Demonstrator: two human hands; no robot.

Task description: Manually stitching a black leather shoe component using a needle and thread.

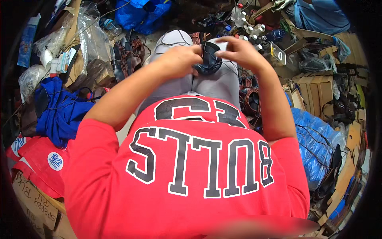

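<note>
A black leather piece with a rounded, gathered edge, looking like a shoe upper (208,63), rests over my lap between my thighs. My left hand (184,60) grips its left side, the fingers closed at the rim. On the other side, my right hand (238,51) is slightly blurred, with thumb and forefinger apart close to the upper's right rim. Whether a fine thread runs between that hand and the upper cannot be made out. A thin dark cord (175,34) loops across my left knee, over the grey trousers (215,85).
Bundles of brown and black straps (131,51) lie left of my legs. Several small bottles with white and red caps (248,26) stand beyond my right knee. Blue plastic-wrapped goods (314,139) and cardboard (314,89) crowd the right; blue cloth (59,105) lies left.
</note>
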